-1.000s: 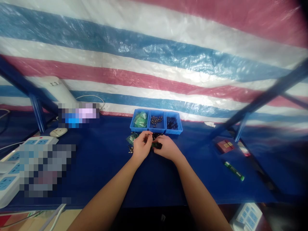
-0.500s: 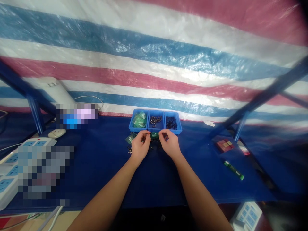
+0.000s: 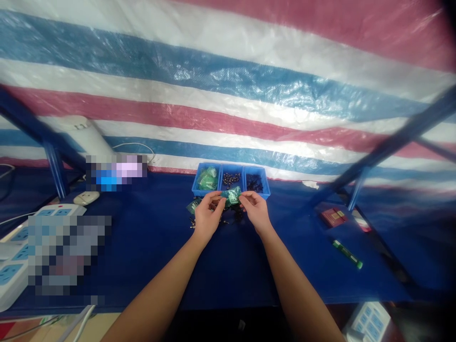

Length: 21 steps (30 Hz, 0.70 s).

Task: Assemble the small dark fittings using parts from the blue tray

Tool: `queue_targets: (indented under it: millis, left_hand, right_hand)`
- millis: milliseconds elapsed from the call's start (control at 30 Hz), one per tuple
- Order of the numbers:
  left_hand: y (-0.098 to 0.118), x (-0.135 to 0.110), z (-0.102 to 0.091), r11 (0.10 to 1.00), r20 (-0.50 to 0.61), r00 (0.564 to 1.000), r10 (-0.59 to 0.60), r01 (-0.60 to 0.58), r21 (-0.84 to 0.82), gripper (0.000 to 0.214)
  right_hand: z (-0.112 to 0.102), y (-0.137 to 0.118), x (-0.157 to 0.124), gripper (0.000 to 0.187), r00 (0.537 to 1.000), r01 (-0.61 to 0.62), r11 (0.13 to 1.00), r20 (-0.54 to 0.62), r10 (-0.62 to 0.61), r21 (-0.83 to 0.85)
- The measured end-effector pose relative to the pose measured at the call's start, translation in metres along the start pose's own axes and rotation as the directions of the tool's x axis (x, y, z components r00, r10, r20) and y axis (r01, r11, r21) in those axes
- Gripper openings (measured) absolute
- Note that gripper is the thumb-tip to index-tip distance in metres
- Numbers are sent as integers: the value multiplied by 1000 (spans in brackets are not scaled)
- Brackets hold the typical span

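Observation:
A small green plastic packet point(image 3: 232, 195) is stretched between my two hands, just in front of the blue bins. My left hand point(image 3: 209, 211) pinches its left end, and my right hand point(image 3: 255, 209) grips the right end. Beneath and beside the hands lie another green packet point(image 3: 193, 205), brass-coloured small parts point(image 3: 193, 223) and dark small parts point(image 3: 238, 214), partly hidden by my fingers. Behind them, the left blue bin point(image 3: 193, 185) holds green packets, the middle bin brass-coloured parts point(image 3: 231, 179), and the right bin black parts point(image 3: 253, 182).
To the left are a white power strip point(image 3: 67, 210), a computer mouse point(image 3: 86, 197) and blurred-out items. On the right lie a dark red box point(image 3: 333, 216) and a green tube point(image 3: 348, 254). Blue metal bars point(image 3: 384, 142) slant at both sides; striped sheeting point(image 3: 213, 95) hangs behind.
The green packet has turned so more of its shiny face shows, and it sits slightly higher. Both hands keep hold; the right one has shifted slightly right.

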<state>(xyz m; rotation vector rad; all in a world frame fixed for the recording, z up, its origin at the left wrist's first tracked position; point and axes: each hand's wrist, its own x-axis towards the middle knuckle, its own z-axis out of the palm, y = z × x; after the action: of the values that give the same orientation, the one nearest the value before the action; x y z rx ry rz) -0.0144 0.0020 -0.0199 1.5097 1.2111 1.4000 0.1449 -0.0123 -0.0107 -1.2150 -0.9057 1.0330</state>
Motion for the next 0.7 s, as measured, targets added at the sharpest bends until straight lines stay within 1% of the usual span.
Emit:
queue_targets:
  millis: [67,100,233,300,400,467,500,600,700]
  left_hand:
    - [0,0,0,1000,2,1000,-8,8,8,29]
    - [0,1,0,1000,3,1000,-10,10,11,28]
    - [2,0,0,1000,42,999,-17,16,14,27]
    - [4,0,-1,1000,67,998,-11,10,24,26]
    - [5,0,-3,1000,33,999,-17,16,19,26]
    - [5,1,-3,999,9,999,-40,40,15,26]
    - [5,1,-3,998,12,998,-54,54,13,26]
    - [5,0,-2,995,50,995,-82,84,-47,27]
    - [6,-1,-1,987,89,995,-54,67,-144,31]
  right_hand:
    - [-1,0,0,30,1000,19,998,-15,-20,-54]
    - [-1,0,0,30,1000,17,998,-17,-18,-56]
    - [0,-3,-1,32,1000,4,1000,-11,-4,11]
    - [1,-3,-2,32,1000,12,1000,-1,-12,7]
    - [1,-2,-2,30,997,77,992,-9,-78,-99]
    - [0,-1,-2,28,991,128,976,-12,-132,-174]
    - [0,0,-2,28,991,134,973,-7,-137,-188]
    - [1,-2,-3,32,997,75,989,37,-71,-130]
    - [3,-5,-4,33,997,51,998,66,-47,-49]
